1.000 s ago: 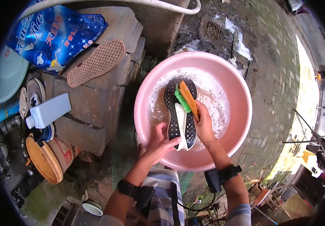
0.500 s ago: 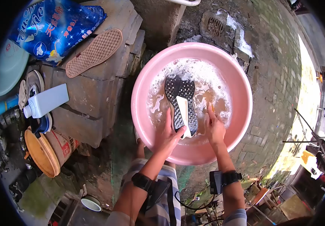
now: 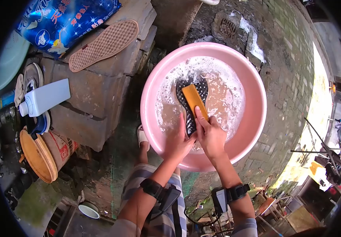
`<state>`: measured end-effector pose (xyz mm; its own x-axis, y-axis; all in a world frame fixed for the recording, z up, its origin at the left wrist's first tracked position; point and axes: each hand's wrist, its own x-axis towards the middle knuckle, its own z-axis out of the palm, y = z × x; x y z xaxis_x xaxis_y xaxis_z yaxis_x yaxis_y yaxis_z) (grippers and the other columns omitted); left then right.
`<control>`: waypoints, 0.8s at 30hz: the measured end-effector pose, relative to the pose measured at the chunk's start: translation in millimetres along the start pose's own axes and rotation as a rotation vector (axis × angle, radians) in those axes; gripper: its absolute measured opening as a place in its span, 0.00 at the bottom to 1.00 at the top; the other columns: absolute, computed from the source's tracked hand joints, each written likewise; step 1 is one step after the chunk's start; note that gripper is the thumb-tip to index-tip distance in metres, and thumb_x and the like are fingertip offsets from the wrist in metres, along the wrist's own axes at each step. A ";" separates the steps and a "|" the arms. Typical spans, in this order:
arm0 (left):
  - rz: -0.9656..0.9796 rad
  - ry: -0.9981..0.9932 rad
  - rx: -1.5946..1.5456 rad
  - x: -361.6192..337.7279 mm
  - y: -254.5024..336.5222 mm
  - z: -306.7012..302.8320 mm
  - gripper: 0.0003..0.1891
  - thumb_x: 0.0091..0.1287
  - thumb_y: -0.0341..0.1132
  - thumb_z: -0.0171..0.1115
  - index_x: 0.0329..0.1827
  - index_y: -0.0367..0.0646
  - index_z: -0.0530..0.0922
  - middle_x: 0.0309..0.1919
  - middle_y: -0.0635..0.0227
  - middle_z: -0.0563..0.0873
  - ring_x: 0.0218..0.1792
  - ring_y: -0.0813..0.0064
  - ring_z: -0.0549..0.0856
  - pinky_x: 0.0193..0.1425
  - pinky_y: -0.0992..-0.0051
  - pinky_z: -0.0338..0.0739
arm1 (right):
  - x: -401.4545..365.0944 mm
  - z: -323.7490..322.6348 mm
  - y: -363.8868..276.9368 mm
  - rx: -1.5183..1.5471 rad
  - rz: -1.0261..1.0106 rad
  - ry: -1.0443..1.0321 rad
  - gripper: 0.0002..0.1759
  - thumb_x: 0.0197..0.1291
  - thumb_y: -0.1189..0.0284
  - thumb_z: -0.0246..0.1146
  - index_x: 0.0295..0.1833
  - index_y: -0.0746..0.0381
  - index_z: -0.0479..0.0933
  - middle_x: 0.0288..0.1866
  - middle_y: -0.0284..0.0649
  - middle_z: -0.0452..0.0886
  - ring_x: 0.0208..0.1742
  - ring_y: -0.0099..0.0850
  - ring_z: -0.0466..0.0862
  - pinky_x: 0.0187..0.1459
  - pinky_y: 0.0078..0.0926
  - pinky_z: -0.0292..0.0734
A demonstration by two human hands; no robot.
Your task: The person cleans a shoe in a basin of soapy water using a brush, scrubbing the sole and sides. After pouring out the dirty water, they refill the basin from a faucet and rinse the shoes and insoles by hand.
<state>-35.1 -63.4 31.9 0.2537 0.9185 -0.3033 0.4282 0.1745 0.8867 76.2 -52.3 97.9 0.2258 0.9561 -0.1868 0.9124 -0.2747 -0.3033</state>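
A pink basin [image 3: 255, 114] of brown, foamy water stands before me. A black-and-white checkered insole [image 3: 182, 89] lies tilted in it, its far end in the suds. My left hand [image 3: 179, 138] is closed around the insole's near end, thumb and fingers on its edges. In my right hand [image 3: 212, 138] is a scrubbing brush with a yellow-brown back [image 3: 193, 98], laid lengthwise over the middle of the insole. The brush's bristles are hidden beneath it, and part of the insole is covered too.
On stone slabs to the left are a brown checkered insole [image 3: 103, 45], a blue detergent bag [image 3: 68, 23], a pale blue bottle [image 3: 48, 96] and a grey shoe [image 3: 33, 75]. An orange-lidded bucket [image 3: 38, 156] stands lower left. A floor drain [image 3: 227, 27] lies beyond the basin.
My right hand has come up out of the water and moved left with the brush onto the insole. The white piece seen lying along the insole earlier is out of sight.
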 end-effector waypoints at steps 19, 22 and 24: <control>-0.236 -0.214 -0.168 0.2 15.8 -6.8 0.42 0.56 0.33 0.61 0.70 0.48 0.45 0.61 0.62 0.67 0.24 0.81 0.69 0.25 0.80 0.65 | -21.0 -19.4 11.2 -0.137 -0.001 -0.072 0.23 0.54 0.67 0.59 0.58 0.42 0.71 0.23 0.36 0.70 0.16 0.32 0.74 0.17 0.30 0.71; -0.246 -0.170 -0.428 -5.6 6.3 10.1 0.43 0.55 0.32 0.61 0.70 0.51 0.44 0.63 0.63 0.66 0.27 0.80 0.71 0.28 0.81 0.66 | -76.3 -47.5 18.7 -0.123 -0.003 -0.155 0.21 0.54 0.70 0.60 0.56 0.45 0.73 0.21 0.36 0.69 0.16 0.31 0.72 0.19 0.29 0.70; -0.295 -0.256 -0.340 -6.0 12.2 2.2 0.43 0.55 0.32 0.61 0.70 0.52 0.43 0.64 0.62 0.64 0.30 0.80 0.72 0.31 0.81 0.67 | -85.9 -49.9 16.5 -0.121 0.039 -0.200 0.21 0.54 0.71 0.60 0.55 0.46 0.74 0.20 0.36 0.69 0.16 0.30 0.72 0.20 0.28 0.71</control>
<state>-29.5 -67.6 43.8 0.3870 0.7041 -0.5954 0.2181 0.5574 0.8010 88.9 -133.9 155.6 0.2002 0.9027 -0.3809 0.9413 -0.2850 -0.1806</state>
